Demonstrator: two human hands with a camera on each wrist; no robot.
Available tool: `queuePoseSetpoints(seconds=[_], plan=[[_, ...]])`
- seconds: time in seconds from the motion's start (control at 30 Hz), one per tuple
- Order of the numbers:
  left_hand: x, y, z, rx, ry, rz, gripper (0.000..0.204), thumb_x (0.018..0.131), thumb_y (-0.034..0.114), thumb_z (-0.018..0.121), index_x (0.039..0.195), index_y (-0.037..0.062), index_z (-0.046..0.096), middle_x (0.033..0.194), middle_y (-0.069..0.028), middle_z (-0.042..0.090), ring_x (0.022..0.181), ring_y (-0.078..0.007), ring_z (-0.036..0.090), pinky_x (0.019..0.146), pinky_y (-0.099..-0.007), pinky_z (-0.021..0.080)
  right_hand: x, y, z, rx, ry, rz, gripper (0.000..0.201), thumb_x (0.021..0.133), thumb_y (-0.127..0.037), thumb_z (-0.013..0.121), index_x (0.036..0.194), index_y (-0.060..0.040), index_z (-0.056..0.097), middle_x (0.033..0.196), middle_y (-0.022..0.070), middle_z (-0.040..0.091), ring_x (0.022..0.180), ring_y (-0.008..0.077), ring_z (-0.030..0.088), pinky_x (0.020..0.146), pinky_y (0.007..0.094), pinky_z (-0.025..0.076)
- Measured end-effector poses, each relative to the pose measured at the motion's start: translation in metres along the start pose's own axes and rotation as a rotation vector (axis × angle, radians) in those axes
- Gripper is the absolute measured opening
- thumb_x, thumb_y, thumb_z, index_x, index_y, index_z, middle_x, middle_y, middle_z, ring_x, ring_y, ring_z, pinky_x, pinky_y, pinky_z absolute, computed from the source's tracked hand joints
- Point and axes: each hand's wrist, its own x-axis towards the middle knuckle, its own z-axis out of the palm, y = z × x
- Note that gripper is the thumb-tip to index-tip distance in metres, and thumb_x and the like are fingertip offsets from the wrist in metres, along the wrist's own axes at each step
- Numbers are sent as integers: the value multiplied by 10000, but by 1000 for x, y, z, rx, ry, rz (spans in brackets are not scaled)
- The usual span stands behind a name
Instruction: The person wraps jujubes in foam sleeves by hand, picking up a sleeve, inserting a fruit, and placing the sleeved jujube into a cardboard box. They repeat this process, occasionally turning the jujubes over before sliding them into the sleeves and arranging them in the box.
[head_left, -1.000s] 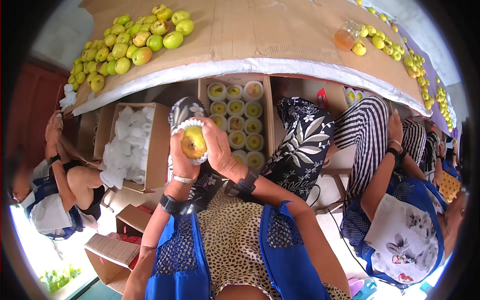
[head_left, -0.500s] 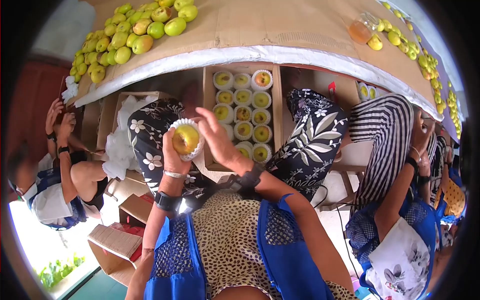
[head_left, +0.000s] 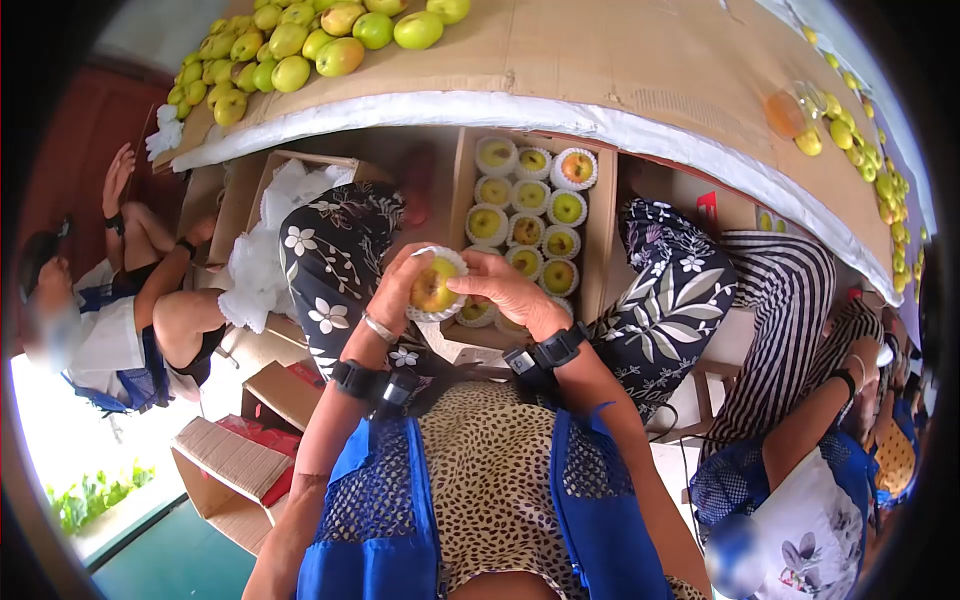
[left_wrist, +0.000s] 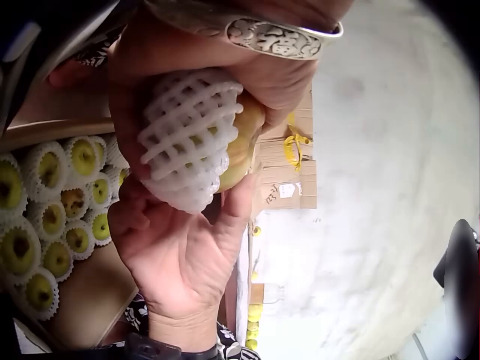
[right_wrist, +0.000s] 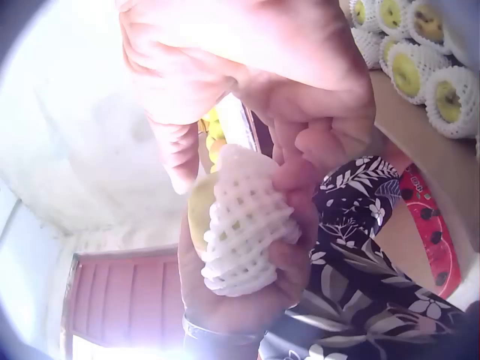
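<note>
A yellow-green apple with a reddish patch sits in a white foam net, in front of the person's knees. My left hand cups the netted apple from the left, its fingers around the foam. From the right, my right hand has its thumb on the apple's face near the net's edge, while its other fingers bend against the foam. In the right wrist view the net covers most of the apple, with bare yellow skin on one side.
Behind the hands stands a cardboard box with rows of netted apples. White foam nets spill from another box to the left. Loose apples are heaped on the cardboard-covered table. Other people sit on both sides.
The right hand, apart from the apple half a second ago, has come back onto it with its thumb. The view has shifted, so the table and boxes appear farther right.
</note>
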Motion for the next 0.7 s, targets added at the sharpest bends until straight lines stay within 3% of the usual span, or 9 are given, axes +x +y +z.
queuePoseSetpoints(seconds=[0.1, 0.3, 0.4, 0.5, 0.63, 0.7], plan=[[13, 0, -3, 6, -41, -65, 343, 867, 264, 476, 1102, 18, 514, 1000, -81, 579, 921, -166, 567, 825, -290, 457, 6, 6, -3, -4, 79, -3, 407, 782, -281, 668, 1085, -40, 545, 889, -31, 562, 758, 30, 479, 619, 181, 371], [31, 3, -1, 75, -118, -97, 363, 842, 262, 493, 1109, 15, 513, 1029, -87, 576, 936, -165, 566, 829, -290, 458, 12, 3, -13, -103, 112, -11, 431, 784, -278, 654, 1103, -16, 530, 985, 6, 575, 891, 72, 529, 781, 222, 432], [37, 2, -1, 40, -139, -152, 375, 843, 266, 496, 1120, 14, 505, 1040, -97, 573, 941, -167, 565, 831, -290, 458, 15, 6, -15, -137, 157, -42, 396, 790, -260, 656, 1058, 9, 543, 969, 41, 591, 873, 100, 543, 786, 254, 433], [45, -5, -6, 78, -190, -125, 391, 849, 283, 499, 1136, 17, 494, 1047, -105, 569, 946, -171, 565, 833, -292, 458, 17, 4, -21, -175, 143, -20, 410, 780, -236, 663, 1082, 7, 530, 996, 46, 586, 896, 107, 544, 803, 259, 434], [53, -11, -9, 46, -137, -52, 403, 887, 329, 475, 1143, 18, 485, 1064, -104, 562, 951, -174, 565, 839, -294, 464, 22, -5, -22, -127, 176, 1, 439, 768, -210, 668, 1122, -1, 513, 1040, 50, 574, 937, 114, 542, 832, 263, 435], [55, -11, -9, -191, -99, -141, 466, 906, 414, 436, 1162, 27, 479, 1080, -107, 563, 971, -183, 571, 827, -303, 476, 27, -13, -18, -119, 195, -20, 449, 765, -196, 669, 1138, -7, 506, 1060, 50, 568, 957, 116, 540, 845, 263, 434]])
